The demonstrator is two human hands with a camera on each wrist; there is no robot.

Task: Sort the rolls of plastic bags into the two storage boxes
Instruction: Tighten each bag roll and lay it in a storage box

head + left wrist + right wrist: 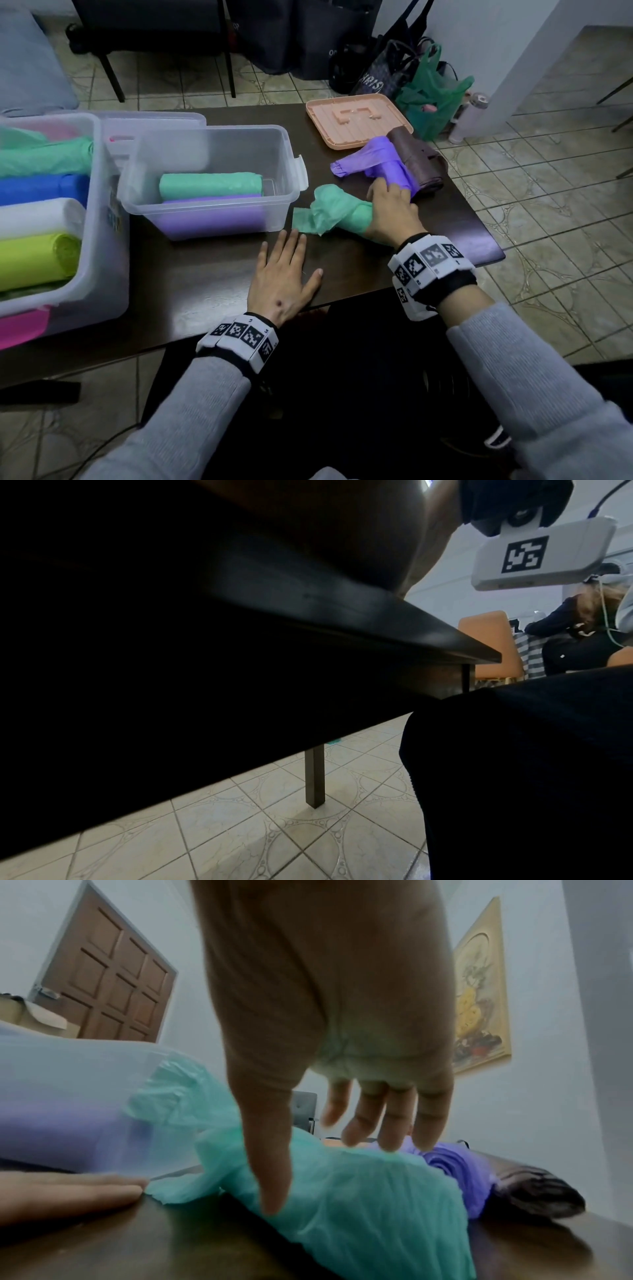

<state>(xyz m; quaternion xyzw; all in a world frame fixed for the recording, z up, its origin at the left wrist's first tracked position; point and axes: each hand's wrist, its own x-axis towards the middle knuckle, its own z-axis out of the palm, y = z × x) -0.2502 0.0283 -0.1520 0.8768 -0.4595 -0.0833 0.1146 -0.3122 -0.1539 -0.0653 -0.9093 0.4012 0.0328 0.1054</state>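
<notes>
On the table (212, 294) the small storage box (212, 178) holds two rolls; the large storage box (51, 205) stands left of it. Right of it lie three loose rolls (342, 212), a lid (356, 120) behind them.

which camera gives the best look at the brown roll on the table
The head view: the brown roll lies in full beside the purple roll, past the right hand. The right wrist view shows only one dark, blurred end behind the purple roll. The left wrist view shows none of it, just the table edge.
</notes>
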